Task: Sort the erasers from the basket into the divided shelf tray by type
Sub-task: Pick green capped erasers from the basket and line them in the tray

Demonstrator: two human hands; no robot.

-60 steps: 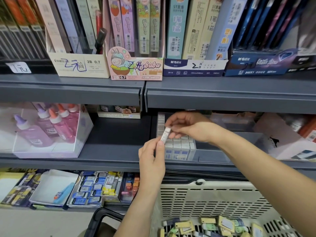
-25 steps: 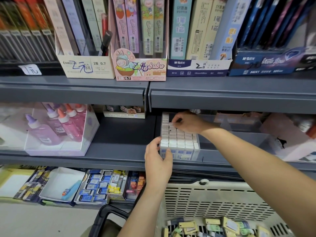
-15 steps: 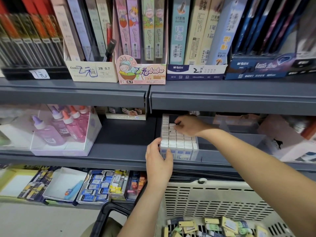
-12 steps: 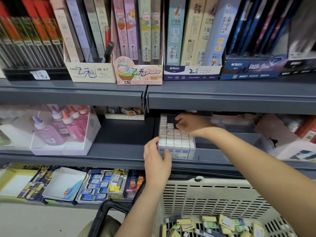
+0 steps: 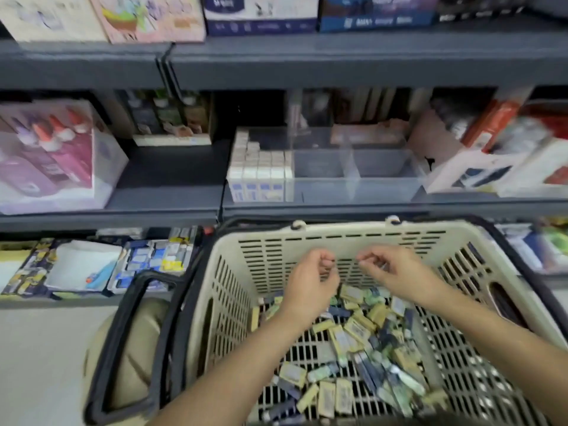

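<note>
A cream plastic basket [image 5: 338,233] stands in front of me, with several mixed erasers [image 5: 353,330] in yellow, green and dark blue wrappers on its floor. My left hand [image 5: 310,281] and my right hand [image 5: 392,272] hover side by side over the far end of that pile. The fingers of both are loosely curled, and I see nothing held in either. On the middle shelf stands the clear divided tray [image 5: 350,176]. Its left compartment is packed with rows of white erasers [image 5: 261,167]; the two compartments to the right look bare. The frame is motion-blurred.
A clear box of glue bottles [image 5: 46,155] stands at the left of the same shelf, and boxed goods [image 5: 498,161] at the right. The lower shelf holds small trays of stationery [image 5: 147,262]. The basket's black handle [image 5: 123,333] hangs down on its left side.
Both hands left the shelf tray and dropped down over the basket. The white eraser my right hand held went into the tray's left compartment. My view tilted down.
</note>
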